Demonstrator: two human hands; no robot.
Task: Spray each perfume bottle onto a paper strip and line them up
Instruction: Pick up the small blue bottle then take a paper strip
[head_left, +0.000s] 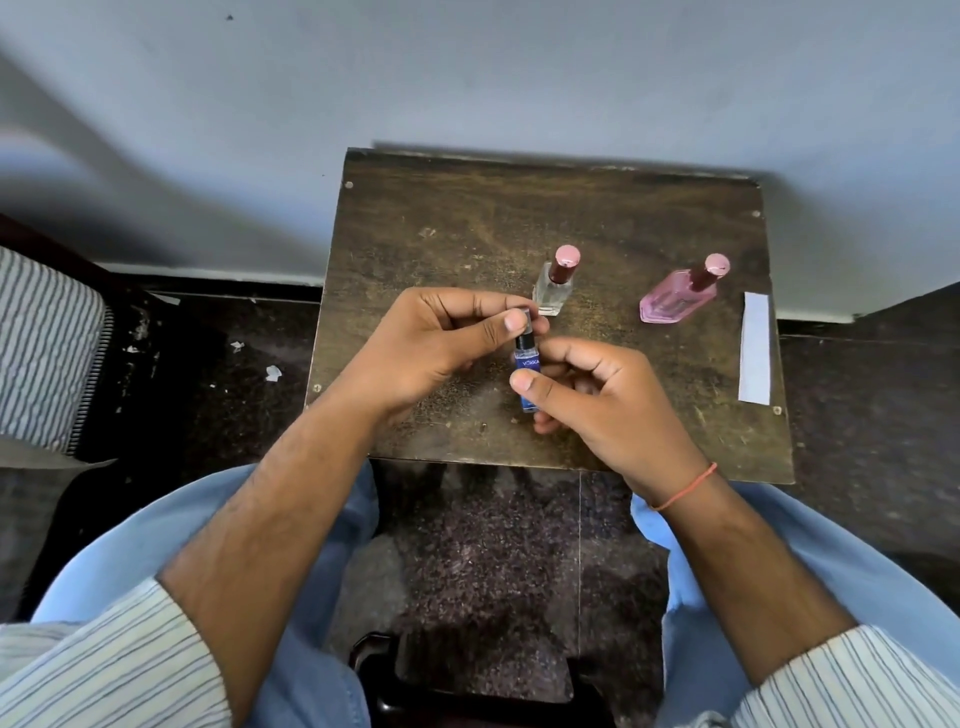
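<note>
A small blue perfume bottle (527, 364) is held above the middle of the wooden table (467, 234). My right hand (597, 410) grips its body, thumb on the front. My left hand (441, 343) pinches the dark cap (523, 325) at the bottle's top. Behind my hands stands a clear bottle with a pink cap (555, 283). To the right stands a pink bottle with a pink cap (680, 299). White paper strips (754, 348) lie along the table's right edge.
The table stands against a pale wall (467, 78). A striped cushion (47, 348) is at the left. Dark speckled floor (493, 545) lies below, between my knees in light blue trousers.
</note>
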